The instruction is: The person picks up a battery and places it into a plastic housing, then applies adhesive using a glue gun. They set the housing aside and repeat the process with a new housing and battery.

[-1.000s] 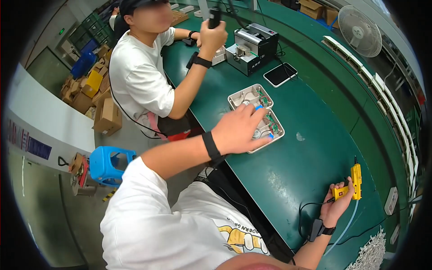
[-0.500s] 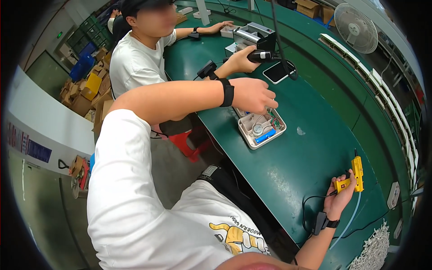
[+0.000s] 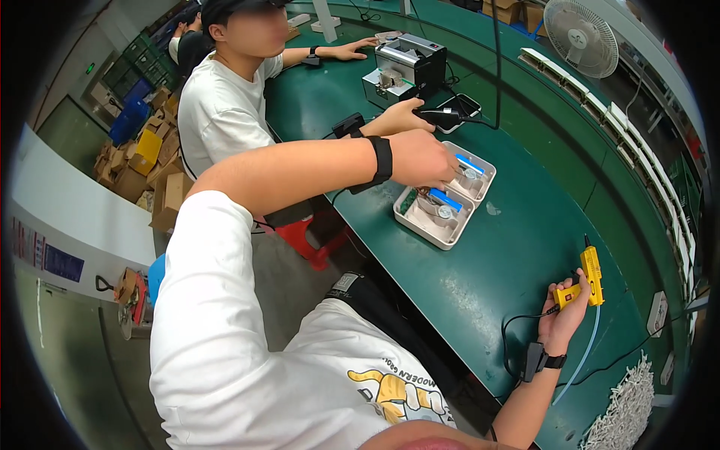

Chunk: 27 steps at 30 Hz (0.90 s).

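My left hand (image 3: 424, 157) reaches across the green bench and hovers over the left edge of a white two-compartment tray (image 3: 427, 231), fingers curled down into it. What the fingers hold is hidden. The tray carries small metal parts with blue pieces (image 3: 446, 199). My right hand (image 3: 564, 309) rests on the bench near its front edge, gripping a yellow glue gun (image 3: 589, 274) with its nozzle pointing away from me; a black cord and a pale blue hose trail from it.
A co-worker in a white shirt sits at my left, one hand (image 3: 401, 116) on a black tool (image 3: 442, 117) beside a phone (image 3: 466, 103) and a metal machine (image 3: 405, 66). A fan (image 3: 581, 36) stands far right. White strips (image 3: 628, 405) pile near me. A red stool (image 3: 301, 234) stands below.
My left hand rose from the tray, then came back down over its left edge. The co-worker's hand dropped from a raised tool to the bench by the phone. My right hand stayed put.
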Tool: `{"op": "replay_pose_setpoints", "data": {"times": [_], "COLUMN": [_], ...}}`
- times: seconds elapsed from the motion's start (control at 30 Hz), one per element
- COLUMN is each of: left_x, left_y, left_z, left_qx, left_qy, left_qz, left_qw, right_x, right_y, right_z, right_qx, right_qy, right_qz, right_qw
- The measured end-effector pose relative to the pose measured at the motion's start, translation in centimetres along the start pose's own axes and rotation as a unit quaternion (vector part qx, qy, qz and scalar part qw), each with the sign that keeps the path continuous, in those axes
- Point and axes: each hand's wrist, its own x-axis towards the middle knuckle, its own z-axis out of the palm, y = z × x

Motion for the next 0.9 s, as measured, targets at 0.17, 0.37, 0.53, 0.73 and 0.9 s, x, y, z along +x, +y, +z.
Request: {"op": "replay_pose_setpoints", "data": {"times": [0.17,0.37,0.53,0.73,0.9], "left_x": [-1.4,-6.3,-7.3,-8.2,-7.3], "left_y": [3.6,10.1,11.7,12.7,13.6], "left_z": [0.5,0.7,3.1,4.6,4.6], "left_qx": [-0.136,-0.196,-0.191,-0.270,-0.339], "left_qy": [0.090,0.188,0.251,0.266,0.284], "left_qz": [-0.136,-0.249,-0.262,-0.251,-0.234], "left_qw": [0.977,0.930,0.912,0.891,0.866], "right_x": [-0.1,-0.1,0.0,-0.1,-0.4], "right_y": [-0.3,-0.3,-0.3,0.0,-0.5], "right_z": [-0.3,0.5,-0.2,-0.5,0.1], "right_qx": [0.002,-0.002,-0.011,-0.006,-0.020], "right_qy": [-0.003,0.008,0.009,0.007,0.040], "right_qz": [0.003,0.013,0.004,0.002,-0.003], "right_qw": [1.000,1.000,1.000,1.000,0.999]}}
